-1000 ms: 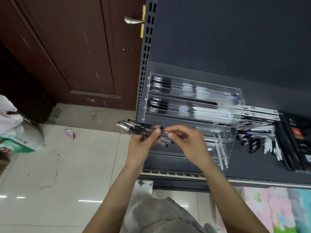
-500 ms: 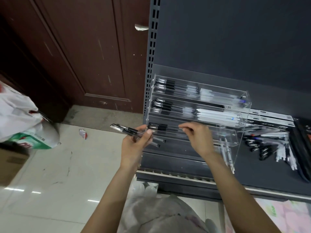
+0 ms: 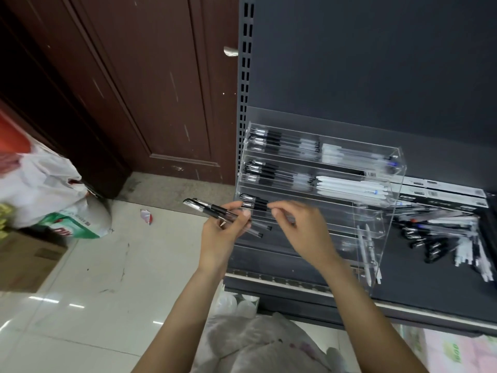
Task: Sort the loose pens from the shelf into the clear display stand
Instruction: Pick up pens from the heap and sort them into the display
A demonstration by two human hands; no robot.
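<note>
My left hand (image 3: 226,232) grips a bundle of black-capped clear pens (image 3: 212,210) just left of the clear display stand (image 3: 387,208). The stand's top two tiers hold black pens on the left and white pens on the right. One or two black pens (image 3: 252,201) lie in its third tier. My right hand (image 3: 298,227) hovers over that tier with curled, motion-blurred fingers, its fingertips by those pens. Whether it pinches one does not show. Loose pens (image 3: 441,232) lie heaped on the dark shelf (image 3: 419,289) right of the stand.
A brown door (image 3: 150,90) stands left of the shelving upright (image 3: 244,84). Plastic bags (image 3: 43,189) and a cardboard box (image 3: 24,259) sit on the tiled floor at left. Another bag (image 3: 255,343) lies below my arms. Flat boxes (image 3: 443,192) lie behind the stand.
My right hand drew a pen from the bundle, laid it in the third tier, then slid left along it. The left hand stayed put with fewer pens. The view drifted slightly.
</note>
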